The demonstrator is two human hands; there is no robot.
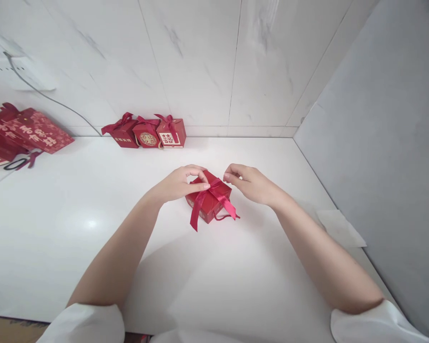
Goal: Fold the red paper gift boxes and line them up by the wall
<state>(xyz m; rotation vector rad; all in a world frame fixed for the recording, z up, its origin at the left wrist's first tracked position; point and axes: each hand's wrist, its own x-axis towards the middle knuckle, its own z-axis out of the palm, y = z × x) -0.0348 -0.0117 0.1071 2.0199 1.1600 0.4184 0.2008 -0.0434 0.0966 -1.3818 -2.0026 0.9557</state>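
Observation:
A small red gift box (211, 212) sits on the white table with a shiny red ribbon (197, 209) crossed over its top. Two ribbon tails hang down its near sides, and a thin red cord handle (221, 217) sticks out at the lower right. My left hand (180, 183) reaches over the box's left side, its thumb and forefinger pinching the ribbon at the crossing. Just off the box's right corner, my right hand (246, 181) has its fingers curled and the tips together. Whether ribbon lies between those right fingertips I cannot make out.
Three red boxes with bows (148, 136) stand in a row against the tiled wall. At the far left are several red gift bags (39, 131) and black-handled scissors (16, 164). A grey cable (57, 101) runs down the wall. White paper (341, 228) lies at the right edge.

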